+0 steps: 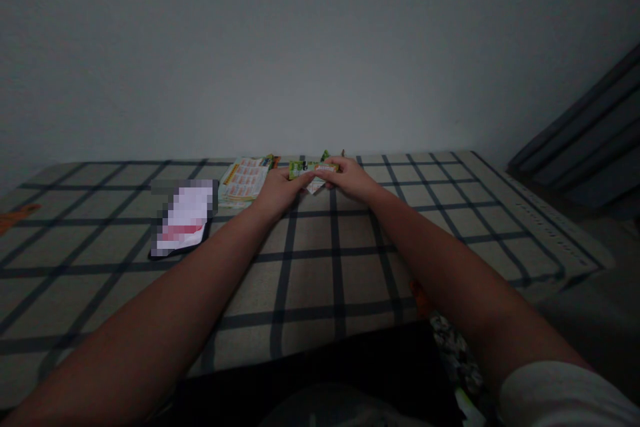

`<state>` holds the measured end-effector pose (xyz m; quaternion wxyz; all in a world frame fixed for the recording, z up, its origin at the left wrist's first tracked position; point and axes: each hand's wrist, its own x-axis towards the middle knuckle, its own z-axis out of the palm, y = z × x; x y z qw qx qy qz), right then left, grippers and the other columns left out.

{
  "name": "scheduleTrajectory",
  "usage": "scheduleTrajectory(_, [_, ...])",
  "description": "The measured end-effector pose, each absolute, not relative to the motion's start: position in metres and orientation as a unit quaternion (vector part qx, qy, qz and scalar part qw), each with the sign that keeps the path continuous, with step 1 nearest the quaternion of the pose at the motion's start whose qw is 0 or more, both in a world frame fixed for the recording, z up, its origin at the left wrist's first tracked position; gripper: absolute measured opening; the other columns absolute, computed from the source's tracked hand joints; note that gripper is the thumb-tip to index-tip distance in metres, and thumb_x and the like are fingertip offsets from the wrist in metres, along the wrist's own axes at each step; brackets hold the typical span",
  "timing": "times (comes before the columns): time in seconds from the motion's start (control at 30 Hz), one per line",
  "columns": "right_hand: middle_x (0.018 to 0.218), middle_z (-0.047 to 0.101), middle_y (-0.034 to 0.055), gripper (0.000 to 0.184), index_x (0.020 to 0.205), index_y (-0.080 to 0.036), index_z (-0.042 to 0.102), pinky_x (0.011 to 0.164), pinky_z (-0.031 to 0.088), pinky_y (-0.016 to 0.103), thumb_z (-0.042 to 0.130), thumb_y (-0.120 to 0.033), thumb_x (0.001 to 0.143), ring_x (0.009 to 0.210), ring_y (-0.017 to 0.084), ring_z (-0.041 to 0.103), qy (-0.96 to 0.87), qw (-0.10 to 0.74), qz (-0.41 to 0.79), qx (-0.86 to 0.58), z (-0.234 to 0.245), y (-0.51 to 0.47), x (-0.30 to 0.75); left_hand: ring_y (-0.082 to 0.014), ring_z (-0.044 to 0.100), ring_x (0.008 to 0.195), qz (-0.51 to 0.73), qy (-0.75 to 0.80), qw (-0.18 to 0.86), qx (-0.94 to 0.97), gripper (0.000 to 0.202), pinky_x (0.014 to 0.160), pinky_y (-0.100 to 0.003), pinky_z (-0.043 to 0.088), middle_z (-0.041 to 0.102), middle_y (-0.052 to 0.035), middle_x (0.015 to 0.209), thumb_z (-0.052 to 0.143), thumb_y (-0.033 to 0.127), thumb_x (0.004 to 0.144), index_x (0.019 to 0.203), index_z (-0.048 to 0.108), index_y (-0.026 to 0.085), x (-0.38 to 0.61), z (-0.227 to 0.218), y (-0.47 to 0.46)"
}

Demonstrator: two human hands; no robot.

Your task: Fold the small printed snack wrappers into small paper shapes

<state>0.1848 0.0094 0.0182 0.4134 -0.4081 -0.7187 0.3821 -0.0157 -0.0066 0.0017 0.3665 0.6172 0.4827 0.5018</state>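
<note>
Both arms reach far forward over a checked cloth [320,267] with dark grid lines. My left hand [280,190] and my right hand [350,179] meet at a folded green and orange paper leaflet [310,168], each pinching one end of it, close to the wall. The paper is held just above the cloth. Its lower white edge shows between the fingers.
A printed flyer [245,181] with orange rows lies left of the hands. A blurred white sheet on a dark board [183,220] lies further left. A grey wall [320,47] stands behind. A dark slanted panel [590,140] leans at the right.
</note>
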Motion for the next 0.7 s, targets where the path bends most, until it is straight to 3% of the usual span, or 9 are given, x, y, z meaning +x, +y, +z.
scheduleTrajectory(0.17, [0.069,0.064,0.0003,0.021,0.087,-0.015,0.068,0.057,0.042,0.024,0.074,-0.034,0.087,0.062,0.012,0.058,-0.714,0.428,0.373,-0.41,0.022,0.011,0.185,-0.0173,0.064,0.063,0.532,0.435,0.427,0.587,0.037,0.058,-0.026,0.047,0.074,-0.0056,0.072,0.078,0.054,0.081,0.078,0.077,0.017,-0.011,-0.003,-0.003])
scheduleTrajectory(0.33, [0.068,0.064,-0.0001,0.022,0.085,-0.014,0.068,0.056,0.043,0.023,0.077,-0.035,0.085,0.06,0.011,0.055,-0.698,0.433,0.403,-0.403,0.023,0.013,0.186,-0.0172,0.067,0.066,0.531,0.415,0.453,0.584,0.039,0.063,-0.027,0.053,0.075,-0.0067,0.074,0.073,0.055,0.087,0.075,0.075,0.018,-0.01,-0.007,0.002])
scheduleTrajectory(0.7, [0.068,0.063,-0.0016,0.022,0.078,-0.017,0.064,0.061,0.052,0.022,0.079,-0.032,0.083,0.062,0.01,0.057,-0.642,0.453,0.483,-0.386,0.025,0.015,0.187,-0.0211,0.067,0.072,0.565,0.389,0.509,0.519,0.037,0.06,-0.027,0.052,0.074,-0.009,0.08,0.069,0.054,0.089,0.085,0.074,0.018,-0.007,0.003,-0.002])
